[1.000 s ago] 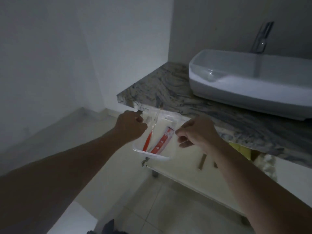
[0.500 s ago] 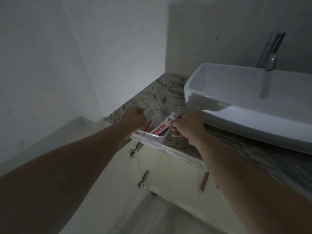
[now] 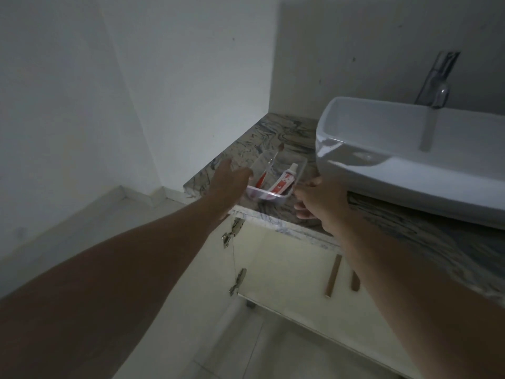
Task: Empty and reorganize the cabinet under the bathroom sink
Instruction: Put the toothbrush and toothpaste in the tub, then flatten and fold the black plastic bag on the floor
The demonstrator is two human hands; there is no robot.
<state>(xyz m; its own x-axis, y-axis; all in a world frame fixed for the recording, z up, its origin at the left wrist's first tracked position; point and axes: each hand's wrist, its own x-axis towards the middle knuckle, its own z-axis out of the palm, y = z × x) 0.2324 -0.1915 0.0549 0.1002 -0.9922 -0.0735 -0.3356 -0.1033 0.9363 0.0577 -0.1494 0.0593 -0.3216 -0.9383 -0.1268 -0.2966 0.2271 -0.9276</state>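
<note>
1. Cabinet doors under the marble countertop hang open nearest the camera, with hinges showing on the left door's edge. The inside is out of sight from here.
2. The left hand lies just beside the clear plastic tray, fingers straight and spread, holding nothing. The right hand hangs at the tray's other side, fingers loosely curled and empty.
3. A second ago both hands gripped this tray below the counter edge; now it rests on the countertop beside the white sink basin, released.
4. Inside it lie a red toothbrush and a red-and-white toothpaste tube.
5. That marks one item emptied out; I judge the hands will go back down for more.
</note>
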